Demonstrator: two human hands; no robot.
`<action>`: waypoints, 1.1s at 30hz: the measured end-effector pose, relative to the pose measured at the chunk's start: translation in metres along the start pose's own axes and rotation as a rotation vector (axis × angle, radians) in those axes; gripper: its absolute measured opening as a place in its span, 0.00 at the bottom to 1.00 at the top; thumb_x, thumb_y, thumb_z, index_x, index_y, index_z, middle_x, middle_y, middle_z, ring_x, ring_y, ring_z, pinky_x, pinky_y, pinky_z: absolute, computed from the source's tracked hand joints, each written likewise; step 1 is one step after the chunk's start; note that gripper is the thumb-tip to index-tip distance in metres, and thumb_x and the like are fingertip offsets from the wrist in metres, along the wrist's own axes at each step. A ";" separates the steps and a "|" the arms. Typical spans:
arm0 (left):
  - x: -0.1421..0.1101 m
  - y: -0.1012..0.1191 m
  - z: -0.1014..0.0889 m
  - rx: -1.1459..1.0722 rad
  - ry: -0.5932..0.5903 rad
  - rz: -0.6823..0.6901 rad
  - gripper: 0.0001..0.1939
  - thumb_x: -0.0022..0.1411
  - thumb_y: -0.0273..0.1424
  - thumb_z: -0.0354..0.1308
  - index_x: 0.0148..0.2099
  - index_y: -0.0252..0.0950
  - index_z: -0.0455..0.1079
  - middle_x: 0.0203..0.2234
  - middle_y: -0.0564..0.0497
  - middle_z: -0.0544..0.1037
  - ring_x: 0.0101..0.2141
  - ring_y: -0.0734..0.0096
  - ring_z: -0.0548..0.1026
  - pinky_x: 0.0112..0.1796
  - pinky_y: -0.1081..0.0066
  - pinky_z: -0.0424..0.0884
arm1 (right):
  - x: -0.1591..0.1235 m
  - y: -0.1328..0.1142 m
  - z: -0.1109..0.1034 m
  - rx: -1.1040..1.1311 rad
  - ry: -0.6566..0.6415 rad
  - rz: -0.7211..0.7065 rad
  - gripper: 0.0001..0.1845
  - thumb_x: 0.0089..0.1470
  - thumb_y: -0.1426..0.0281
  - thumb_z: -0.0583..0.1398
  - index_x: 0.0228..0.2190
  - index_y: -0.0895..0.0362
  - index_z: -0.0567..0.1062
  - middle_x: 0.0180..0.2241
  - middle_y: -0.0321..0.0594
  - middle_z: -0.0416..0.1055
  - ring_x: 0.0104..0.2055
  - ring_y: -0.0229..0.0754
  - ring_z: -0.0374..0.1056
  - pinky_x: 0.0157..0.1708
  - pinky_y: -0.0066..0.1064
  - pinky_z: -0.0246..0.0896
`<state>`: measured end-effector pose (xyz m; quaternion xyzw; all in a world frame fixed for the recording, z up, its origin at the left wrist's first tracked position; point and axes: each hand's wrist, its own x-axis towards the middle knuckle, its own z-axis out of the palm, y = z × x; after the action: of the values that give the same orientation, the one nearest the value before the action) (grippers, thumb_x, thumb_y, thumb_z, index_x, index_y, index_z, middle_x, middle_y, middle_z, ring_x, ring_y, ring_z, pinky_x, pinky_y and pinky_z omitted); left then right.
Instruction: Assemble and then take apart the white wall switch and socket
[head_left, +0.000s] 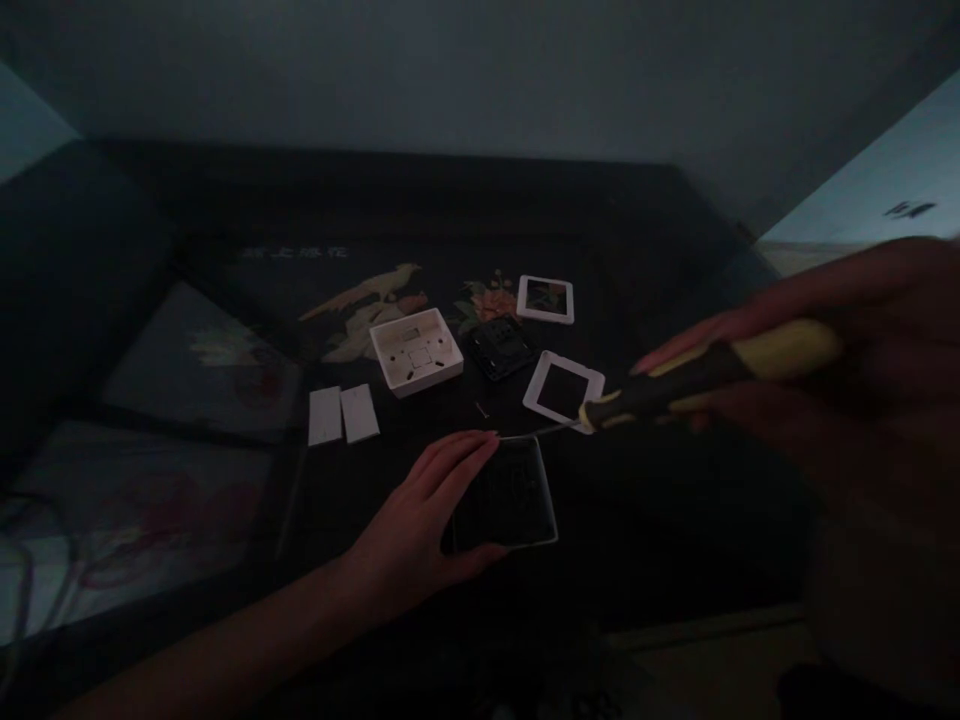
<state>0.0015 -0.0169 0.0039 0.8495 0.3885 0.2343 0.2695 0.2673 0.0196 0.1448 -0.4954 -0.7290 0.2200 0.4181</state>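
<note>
My right hand (795, 380) is wrapped round the yellow and black handle of a screwdriver (675, 385). The screwdriver's thin shaft runs left, and its end meets the fingertips of my left hand (420, 510) at the far edge of a square switch panel (514, 495). This panel has a dark middle and a thin pale rim. My left hand spans the panel, with fingers on the far edge and the thumb on the near edge, covering its left side. Just beyond the fingers lies a small screw (481, 409).
Beyond my hands lie an open white wall box (418, 375), a black square module (501, 346), a white square frame (532, 388) and another white frame (545, 319). Two white rectangular plates (325, 415) are at the left. The dark glossy tabletop (615, 560) bears a bird-and-flower picture. Light is dim.
</note>
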 end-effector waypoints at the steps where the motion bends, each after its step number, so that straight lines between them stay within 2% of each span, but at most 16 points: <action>1: 0.000 -0.001 0.000 0.011 0.005 0.008 0.47 0.58 0.34 0.67 0.71 0.40 0.44 0.63 0.36 0.63 0.62 0.47 0.63 0.59 0.46 0.68 | -0.001 0.009 0.004 0.051 0.051 0.025 0.13 0.51 0.57 0.70 0.37 0.45 0.74 0.36 0.29 0.79 0.29 0.38 0.76 0.25 0.27 0.74; 2: 0.000 -0.001 0.001 0.023 0.011 0.017 0.47 0.58 0.34 0.68 0.71 0.39 0.44 0.63 0.36 0.63 0.62 0.47 0.63 0.59 0.46 0.68 | -0.003 0.020 0.009 0.150 0.040 0.079 0.12 0.52 0.61 0.69 0.36 0.46 0.73 0.37 0.30 0.80 0.29 0.37 0.77 0.28 0.27 0.76; 4: 0.000 -0.001 0.001 0.048 0.023 0.036 0.47 0.57 0.35 0.69 0.70 0.37 0.45 0.62 0.35 0.64 0.61 0.48 0.64 0.58 0.48 0.69 | -0.012 0.041 0.024 0.277 0.034 0.130 0.13 0.51 0.67 0.70 0.35 0.49 0.72 0.38 0.31 0.81 0.37 0.40 0.80 0.35 0.29 0.79; 6: 0.000 -0.001 0.000 0.067 0.032 0.055 0.47 0.57 0.36 0.69 0.70 0.36 0.47 0.61 0.35 0.66 0.60 0.48 0.65 0.58 0.49 0.70 | -0.024 0.060 0.038 0.232 0.058 0.143 0.12 0.51 0.71 0.70 0.35 0.52 0.72 0.40 0.35 0.82 0.42 0.42 0.80 0.40 0.31 0.79; 9: 0.000 0.002 -0.001 0.086 0.036 0.057 0.45 0.57 0.37 0.69 0.69 0.36 0.49 0.61 0.35 0.66 0.60 0.47 0.66 0.57 0.49 0.71 | -0.040 0.080 0.054 0.124 0.104 0.047 0.11 0.55 0.74 0.67 0.38 0.53 0.71 0.43 0.40 0.81 0.47 0.43 0.78 0.44 0.33 0.78; 13: -0.001 0.005 -0.001 0.097 0.008 0.064 0.44 0.59 0.44 0.66 0.69 0.36 0.49 0.62 0.34 0.66 0.59 0.46 0.66 0.56 0.48 0.72 | -0.048 0.089 0.061 0.009 0.053 -0.059 0.10 0.57 0.74 0.65 0.39 0.53 0.70 0.44 0.43 0.80 0.49 0.45 0.77 0.45 0.36 0.77; 17: 0.000 0.005 -0.008 0.060 -0.011 0.109 0.43 0.63 0.57 0.53 0.69 0.35 0.50 0.62 0.34 0.65 0.60 0.46 0.65 0.55 0.46 0.71 | -0.049 0.090 0.064 -0.097 -0.044 -0.139 0.10 0.58 0.76 0.62 0.41 0.53 0.71 0.45 0.44 0.79 0.48 0.45 0.77 0.46 0.38 0.75; 19: 0.003 0.003 -0.016 0.044 0.029 0.109 0.35 0.69 0.53 0.49 0.67 0.35 0.55 0.61 0.35 0.66 0.60 0.49 0.66 0.56 0.49 0.71 | -0.050 0.089 0.067 -0.162 -0.103 -0.189 0.09 0.60 0.77 0.60 0.41 0.53 0.72 0.46 0.44 0.78 0.47 0.45 0.77 0.45 0.38 0.75; 21: 0.009 0.000 -0.024 0.052 0.100 0.076 0.21 0.73 0.40 0.48 0.62 0.37 0.62 0.58 0.39 0.70 0.58 0.58 0.68 0.56 0.56 0.71 | -0.051 0.089 0.071 -0.230 -0.160 -0.224 0.09 0.60 0.77 0.58 0.41 0.54 0.74 0.46 0.45 0.77 0.45 0.46 0.77 0.43 0.39 0.76; 23: 0.016 -0.005 -0.032 0.072 0.168 0.043 0.13 0.72 0.28 0.50 0.56 0.37 0.67 0.52 0.44 0.75 0.53 0.66 0.73 0.53 0.64 0.73 | -0.052 0.089 0.076 -0.296 -0.212 -0.239 0.09 0.60 0.77 0.58 0.40 0.55 0.75 0.44 0.46 0.76 0.42 0.47 0.77 0.40 0.41 0.76; 26: 0.030 -0.012 -0.040 0.131 0.170 0.076 0.12 0.69 0.22 0.53 0.52 0.37 0.70 0.47 0.47 0.77 0.47 0.69 0.76 0.49 0.68 0.74 | -0.054 0.090 0.081 -0.377 -0.268 -0.242 0.10 0.57 0.79 0.59 0.40 0.56 0.74 0.41 0.47 0.76 0.40 0.48 0.76 0.38 0.42 0.77; 30: 0.053 -0.022 -0.042 0.358 0.054 0.212 0.11 0.69 0.23 0.54 0.51 0.36 0.71 0.46 0.46 0.79 0.47 0.63 0.77 0.47 0.62 0.76 | -0.055 0.088 0.086 -0.439 -0.289 -0.227 0.13 0.55 0.80 0.60 0.43 0.59 0.73 0.41 0.49 0.76 0.40 0.51 0.76 0.38 0.45 0.77; 33: 0.068 -0.028 -0.039 0.489 -0.025 0.262 0.10 0.69 0.23 0.54 0.50 0.34 0.72 0.45 0.45 0.79 0.45 0.58 0.77 0.45 0.58 0.77 | -0.055 0.085 0.085 -0.461 -0.298 -0.224 0.13 0.56 0.80 0.60 0.44 0.59 0.73 0.41 0.49 0.76 0.40 0.51 0.76 0.38 0.45 0.78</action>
<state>0.0027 0.0626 0.0275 0.9352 0.3169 0.1557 0.0285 0.2516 0.0133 0.0134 -0.4560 -0.8632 0.0713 0.2046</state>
